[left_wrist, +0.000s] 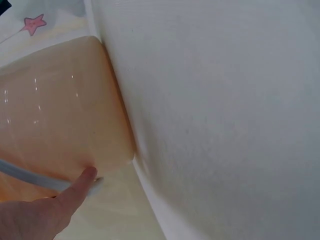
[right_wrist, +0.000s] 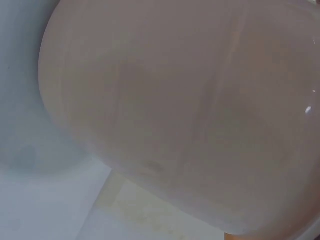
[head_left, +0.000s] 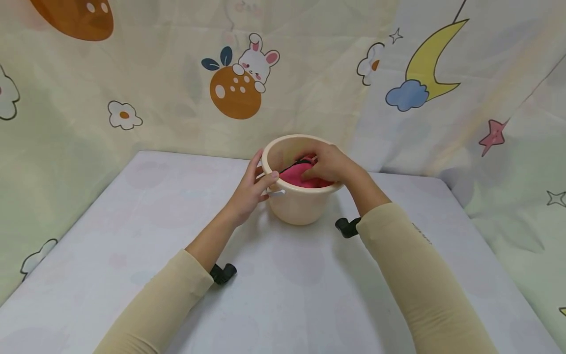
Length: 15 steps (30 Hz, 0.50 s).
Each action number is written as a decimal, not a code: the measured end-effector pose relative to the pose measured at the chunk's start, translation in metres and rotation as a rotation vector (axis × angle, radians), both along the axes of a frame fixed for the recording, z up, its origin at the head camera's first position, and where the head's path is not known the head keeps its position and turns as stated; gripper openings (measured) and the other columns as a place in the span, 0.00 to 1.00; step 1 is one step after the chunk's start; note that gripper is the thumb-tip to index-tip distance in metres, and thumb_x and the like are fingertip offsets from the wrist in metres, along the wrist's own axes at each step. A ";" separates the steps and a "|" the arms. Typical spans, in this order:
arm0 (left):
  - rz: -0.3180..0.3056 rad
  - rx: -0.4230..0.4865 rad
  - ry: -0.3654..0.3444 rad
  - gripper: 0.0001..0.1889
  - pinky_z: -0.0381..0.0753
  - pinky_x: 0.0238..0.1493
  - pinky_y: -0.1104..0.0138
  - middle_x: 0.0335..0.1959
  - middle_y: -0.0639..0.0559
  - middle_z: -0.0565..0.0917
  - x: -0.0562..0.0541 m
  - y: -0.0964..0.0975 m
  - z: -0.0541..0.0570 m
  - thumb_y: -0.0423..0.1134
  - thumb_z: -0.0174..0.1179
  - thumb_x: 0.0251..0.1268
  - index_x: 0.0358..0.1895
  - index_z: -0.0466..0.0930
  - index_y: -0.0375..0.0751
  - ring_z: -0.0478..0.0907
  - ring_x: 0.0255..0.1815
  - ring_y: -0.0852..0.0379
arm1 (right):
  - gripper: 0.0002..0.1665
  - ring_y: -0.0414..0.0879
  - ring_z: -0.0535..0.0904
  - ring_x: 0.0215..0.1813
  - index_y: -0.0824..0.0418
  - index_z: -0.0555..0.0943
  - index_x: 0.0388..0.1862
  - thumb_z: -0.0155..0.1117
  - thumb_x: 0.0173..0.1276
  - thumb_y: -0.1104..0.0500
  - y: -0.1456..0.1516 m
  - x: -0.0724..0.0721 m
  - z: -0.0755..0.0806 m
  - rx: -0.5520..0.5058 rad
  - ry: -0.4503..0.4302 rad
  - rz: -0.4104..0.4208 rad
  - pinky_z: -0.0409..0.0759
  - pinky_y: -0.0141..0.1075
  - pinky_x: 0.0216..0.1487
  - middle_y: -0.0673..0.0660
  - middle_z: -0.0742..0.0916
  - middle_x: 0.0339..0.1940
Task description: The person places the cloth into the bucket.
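Note:
A cream plastic bucket point(head_left: 297, 209) stands upright on the table. My left hand point(head_left: 249, 192) holds its left side near the rim, thumb at the rim and fingers spread along the outside. In the left wrist view, a finger of the left hand point(left_wrist: 50, 212) lies against the bucket wall point(left_wrist: 65, 110) beside the grey handle point(left_wrist: 35, 177). My right hand point(head_left: 329, 162) reaches over the rim and grips a bright pink fabric item point(head_left: 297, 176) with a black edge inside the bucket. Some right fingertips are hidden. Only the bucket's outer wall point(right_wrist: 165, 110) fills the right wrist view.
A pale white-lilac cloth covers the table point(head_left: 292, 295). Behind and beside it hangs a printed curtain point(head_left: 177, 73) with cartoon figures. Black wrist mounts point(head_left: 224, 274) project from under both beige sleeves point(head_left: 411, 265).

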<state>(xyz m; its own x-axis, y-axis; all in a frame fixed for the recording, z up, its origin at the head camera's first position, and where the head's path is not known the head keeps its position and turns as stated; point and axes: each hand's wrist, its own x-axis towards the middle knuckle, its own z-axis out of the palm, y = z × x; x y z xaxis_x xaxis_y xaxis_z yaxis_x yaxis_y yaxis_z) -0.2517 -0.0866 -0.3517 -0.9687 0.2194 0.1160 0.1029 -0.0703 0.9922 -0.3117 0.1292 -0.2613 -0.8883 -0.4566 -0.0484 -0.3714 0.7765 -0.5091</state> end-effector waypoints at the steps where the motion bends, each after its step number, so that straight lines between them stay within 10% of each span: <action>1: -0.001 -0.001 0.000 0.42 0.66 0.69 0.35 0.81 0.43 0.58 0.000 0.000 0.000 0.50 0.56 0.75 0.84 0.40 0.65 0.60 0.80 0.44 | 0.24 0.56 0.77 0.63 0.55 0.82 0.60 0.71 0.63 0.61 0.000 0.000 0.001 0.002 -0.007 -0.011 0.76 0.49 0.63 0.58 0.83 0.60; 15: 0.010 -0.107 0.017 0.43 0.62 0.72 0.36 0.80 0.42 0.59 -0.001 -0.005 0.004 0.53 0.56 0.74 0.84 0.40 0.64 0.60 0.79 0.43 | 0.26 0.61 0.77 0.66 0.57 0.81 0.65 0.63 0.67 0.61 0.001 0.004 0.000 -0.066 0.040 -0.035 0.76 0.53 0.66 0.63 0.82 0.64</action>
<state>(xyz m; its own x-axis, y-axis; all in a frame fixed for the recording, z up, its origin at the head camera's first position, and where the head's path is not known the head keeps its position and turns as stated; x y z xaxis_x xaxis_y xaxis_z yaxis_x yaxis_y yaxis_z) -0.2528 -0.0912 -0.3475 -0.9691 0.2216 0.1087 0.1196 0.0366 0.9921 -0.3077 0.1302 -0.2612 -0.9045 -0.4262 0.0166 -0.3657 0.7548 -0.5445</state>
